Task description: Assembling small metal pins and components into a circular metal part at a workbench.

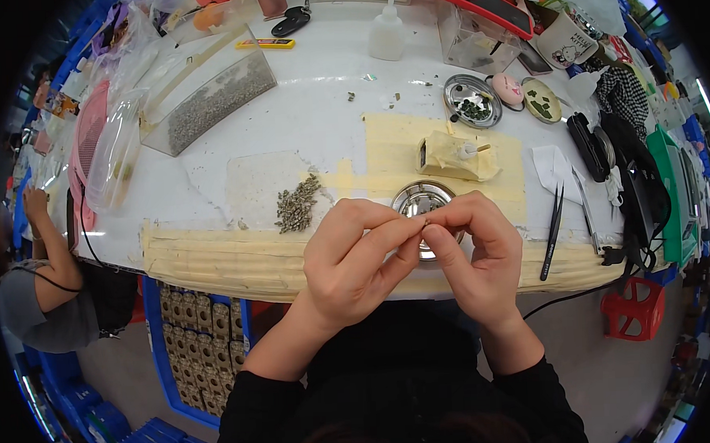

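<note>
My left hand (355, 257) and my right hand (475, 248) meet fingertip to fingertip above a small round metal dish (419, 196) near the table's front edge. Together they pinch one tiny grey part (425, 222), mostly hidden by the fingers. A loose pile of small grey parts (297, 204) lies on the white table (303, 121) just left of my left hand. Behind the dish stands a tape-wrapped block (455, 155) with a small white nozzle on top.
Black tweezers (552, 229) lie right of my right hand. Farther back sit two metal dishes (472, 101) with dark bits, a clear tray of grey parts (215, 101), a white bottle (386, 32) and a yellow cutter (266, 43). Another person (45, 290) sits at left. A red stool (634, 308) stands low right.
</note>
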